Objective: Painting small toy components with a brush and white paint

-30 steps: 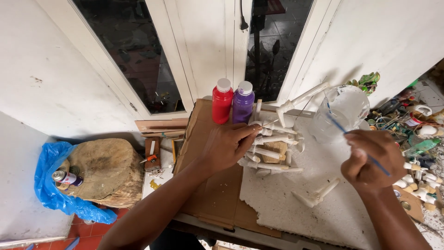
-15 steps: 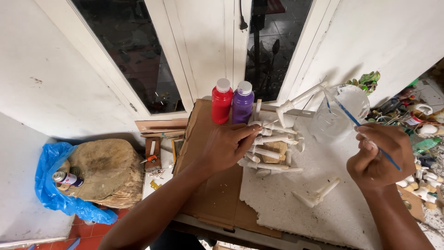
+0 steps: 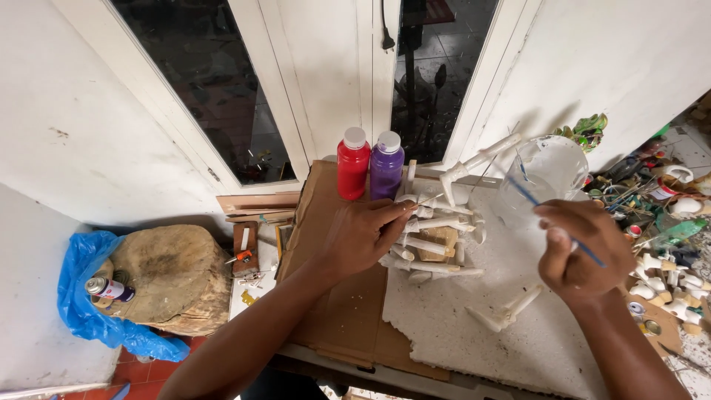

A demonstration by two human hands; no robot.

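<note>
While left hand stays, brush rises.

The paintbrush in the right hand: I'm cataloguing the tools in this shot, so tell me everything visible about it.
The paintbrush is thin, with a blue handle, and looks like plastic or painted wood. The right hand pinches it, so its middle is hidden. It slants, the upper end reaching up and left in front of a clear plastic cup, the lower end jutting out right of the fingers. Its bristle tip is too small to make out.
</note>
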